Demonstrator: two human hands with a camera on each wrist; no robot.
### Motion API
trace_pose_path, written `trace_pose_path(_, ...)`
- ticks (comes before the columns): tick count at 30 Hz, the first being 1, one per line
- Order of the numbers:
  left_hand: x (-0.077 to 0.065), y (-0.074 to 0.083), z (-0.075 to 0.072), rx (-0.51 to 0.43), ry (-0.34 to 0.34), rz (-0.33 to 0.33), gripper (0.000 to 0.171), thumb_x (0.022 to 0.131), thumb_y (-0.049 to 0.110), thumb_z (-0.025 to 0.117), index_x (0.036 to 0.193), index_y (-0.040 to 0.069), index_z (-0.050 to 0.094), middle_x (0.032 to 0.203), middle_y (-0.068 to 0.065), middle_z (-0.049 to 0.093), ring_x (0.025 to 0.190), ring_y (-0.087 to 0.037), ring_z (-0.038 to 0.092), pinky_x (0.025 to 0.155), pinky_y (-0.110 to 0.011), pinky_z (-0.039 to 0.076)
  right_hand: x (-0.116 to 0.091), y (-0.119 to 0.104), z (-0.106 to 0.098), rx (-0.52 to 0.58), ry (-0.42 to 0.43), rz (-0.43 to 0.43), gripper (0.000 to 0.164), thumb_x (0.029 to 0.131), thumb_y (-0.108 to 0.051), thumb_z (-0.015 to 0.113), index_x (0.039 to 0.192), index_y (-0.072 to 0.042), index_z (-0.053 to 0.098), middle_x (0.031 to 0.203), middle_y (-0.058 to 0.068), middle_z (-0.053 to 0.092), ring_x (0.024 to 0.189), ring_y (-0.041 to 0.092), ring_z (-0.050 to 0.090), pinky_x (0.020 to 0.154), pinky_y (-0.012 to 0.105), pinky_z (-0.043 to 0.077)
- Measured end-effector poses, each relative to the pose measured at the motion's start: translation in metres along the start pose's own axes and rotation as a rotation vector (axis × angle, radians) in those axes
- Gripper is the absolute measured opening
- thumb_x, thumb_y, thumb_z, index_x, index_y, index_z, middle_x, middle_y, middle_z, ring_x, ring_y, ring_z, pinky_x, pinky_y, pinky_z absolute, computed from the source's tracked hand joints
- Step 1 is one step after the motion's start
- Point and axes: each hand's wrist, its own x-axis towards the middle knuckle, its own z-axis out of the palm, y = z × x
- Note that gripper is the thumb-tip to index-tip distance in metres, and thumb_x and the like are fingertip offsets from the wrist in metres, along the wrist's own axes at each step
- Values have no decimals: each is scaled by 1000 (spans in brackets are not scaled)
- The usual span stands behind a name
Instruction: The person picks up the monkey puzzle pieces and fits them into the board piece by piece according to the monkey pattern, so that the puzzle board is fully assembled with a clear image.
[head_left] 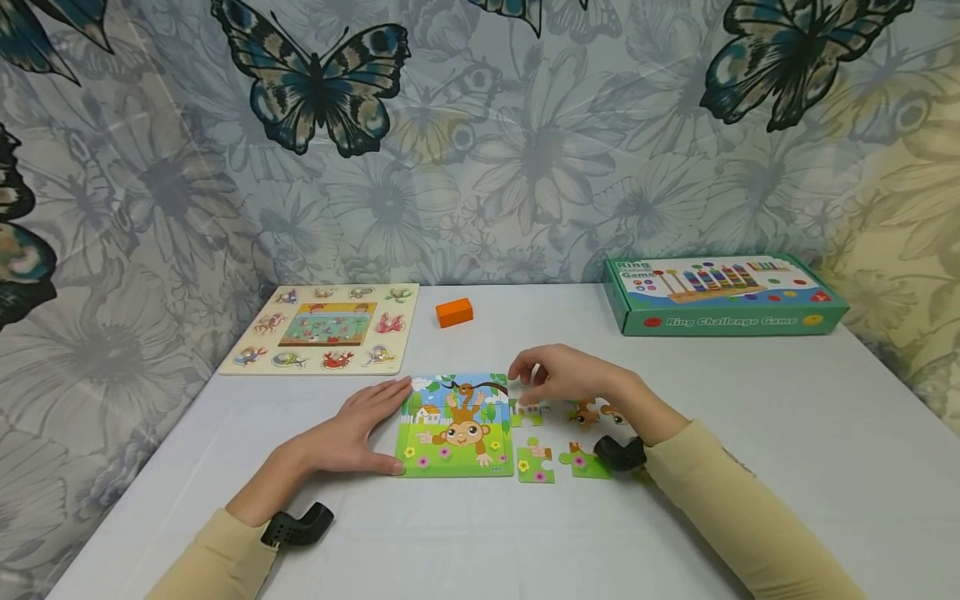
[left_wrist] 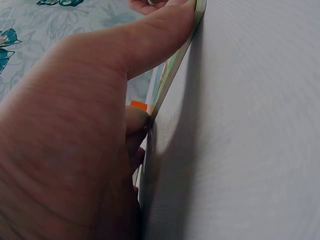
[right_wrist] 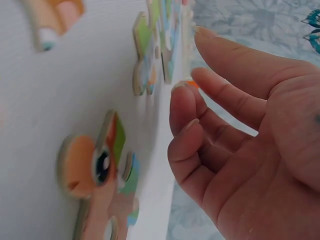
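Bracing the left edge of the monkey board (head_left: 455, 429), the person's left hand (head_left: 352, 433) has thumb and fingers spread wide, the thumb at the near corner and the fingertips by the far one. From my distant seat I see the board flat near the middle of the white table (head_left: 465, 542), its picture showing a monkey hanging head down from a branch. On my left wrist feed, the thumb meets the board's edge. The right hand (head_left: 566, 372) hangs above the table just beyond the board's right side, near the house piece (head_left: 527, 419). My right wrist feed gives me its fingers loosely bent, with space between thumb and forefinger. Below the house piece I have a yellow-flower piece (head_left: 536, 468), just beside the board, then a pink-flower piece (head_left: 590, 467) near the black wrist camera (head_left: 621, 452). Two brown pieces with eyes (head_left: 583, 414) lie under the right forearm. Farther back I make out a sea-animal board (head_left: 327, 325) on the left, an orange block (head_left: 454, 313) near it, and a green game box (head_left: 727, 296) on the right, before the butterfly-patterned backdrop (head_left: 525, 167)
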Motion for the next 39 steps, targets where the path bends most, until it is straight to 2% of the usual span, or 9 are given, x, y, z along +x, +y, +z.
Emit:
trace_pose_path(8, -1, -1, -1, -2, 7, 6, 108, 81, 56, 77, 159, 1, 26, 166, -13, 19, 150, -39, 15, 116, -63, 10, -7, 1, 3, -47, -5, -1, 26, 91, -13, 77, 114, -8, 68, 100, 0, 63, 88, 17, 57, 79, 33, 50)
trace_pose_path(15, -1, 0, -3, 6, -9, -17, 111, 79, 58, 78, 160, 4, 25, 167, -8, 17, 152, -35, 12, 118, -59, 9, -14, 3, 5, -101, -5, 10, 27, 88, -18, 81, 110, -8, 67, 100, -1, 62, 86, 16, 56, 80, 33, 49)
trace_pose_path(20, -1, -1, -3, 3, -5, -20, 111, 79, 58, 78, 160, 4, 25, 167, -8, 17, 152, -34, 12, 118, -59, 9, -15, 1, 7, -127, -3, 54, 28, 87, -21, 82, 107, -10, 66, 96, 1, 57, 85, 18, 53, 69, 31, 52)
trace_pose_path(24, -1, -1, -3, 1, -5, -18, 111, 79, 58, 78, 160, 5, 25, 167, -8, 17, 152, -34, 12, 118, -59, 9, -15, 0, 8, -133, -3, 64, 26, 87, -19, 82, 105, -10, 65, 95, 1, 55, 83, 18, 52, 65, 30, 52)
trace_pose_path(33, 1, -1, -3, 9, -6, 2, 109, 81, 57, 78, 160, 4, 25, 167, -9, 18, 151, -36, 14, 117, -60, 11, -17, 1, 9, -149, 13, 57, 31, 86, -19, 83, 104, -8, 61, 88, 1, 57, 79, 17, 51, 74, 31, 47)
trace_pose_path(39, 1, 0, -2, 8, -8, -6, 109, 81, 56, 78, 160, 3, 25, 167, -9, 19, 151, -35, 14, 117, -59, 11, -18, 4, 11, -118, 24, 2, 23, 90, -13, 78, 101, -9, 59, 83, -1, 56, 75, 15, 51, 69, 30, 46)
